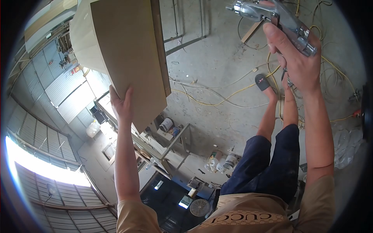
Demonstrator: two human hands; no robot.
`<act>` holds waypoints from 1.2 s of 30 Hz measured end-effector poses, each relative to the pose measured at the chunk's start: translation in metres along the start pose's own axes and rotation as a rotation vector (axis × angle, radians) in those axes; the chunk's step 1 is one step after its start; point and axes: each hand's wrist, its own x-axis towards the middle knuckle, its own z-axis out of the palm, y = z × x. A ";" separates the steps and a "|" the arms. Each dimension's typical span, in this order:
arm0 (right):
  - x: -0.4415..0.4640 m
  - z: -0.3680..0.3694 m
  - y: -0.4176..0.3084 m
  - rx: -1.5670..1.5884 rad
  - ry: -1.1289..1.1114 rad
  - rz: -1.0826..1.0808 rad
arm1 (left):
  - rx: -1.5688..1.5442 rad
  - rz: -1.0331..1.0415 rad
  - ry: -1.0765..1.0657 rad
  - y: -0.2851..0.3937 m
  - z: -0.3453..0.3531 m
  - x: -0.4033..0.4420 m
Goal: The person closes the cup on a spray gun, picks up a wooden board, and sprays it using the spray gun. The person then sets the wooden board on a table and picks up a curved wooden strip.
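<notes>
In my right hand (299,66) is a shiny silver spray gun (285,25), its nozzle pointing to the upper left of the view. The fingers wrap its handle and the thumb lies along its near side. A thin hose hangs below the grip. On the left, a large flat brown board (130,50) stands raised above the floor, with a paler edge and side. My left hand (122,105) grips the board's near edge, with one digit on the brown face and the others at the pale side, partly hidden.
Yellow and pale hoses (229,97) snake over the concrete floor (217,54) around my feet. A metal-framed stand (178,141) with cans is beyond the board's lower end. Several containers (221,161) stand on the floor near my legs. Clear plastic (344,145) lies at right.
</notes>
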 end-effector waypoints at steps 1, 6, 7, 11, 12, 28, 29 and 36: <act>0.000 0.002 -0.003 0.033 0.003 -0.032 | 0.003 0.005 0.009 -0.001 0.000 0.000; -0.009 -0.001 0.005 0.007 -0.015 -0.132 | -0.030 0.002 -0.006 -0.001 0.000 0.000; -0.013 -0.001 0.009 -0.008 -0.054 -0.122 | -0.015 0.009 0.002 0.000 0.000 0.000; -0.024 -0.004 0.022 -0.033 -0.122 -0.156 | -0.042 0.021 -0.017 0.001 0.000 0.000; -0.025 -0.005 0.023 -0.022 -0.131 -0.159 | -0.029 0.011 -0.006 0.000 0.000 0.000; 0.007 -0.002 0.002 0.086 0.020 -0.044 | 0.029 -0.036 -0.009 -0.003 -0.002 -0.001; 0.006 -0.003 0.003 0.087 0.020 -0.045 | 0.029 -0.036 -0.008 -0.005 -0.002 -0.001; -0.021 -0.004 0.015 0.031 -0.123 -0.058 | 0.047 -0.007 0.006 -0.010 -0.002 0.000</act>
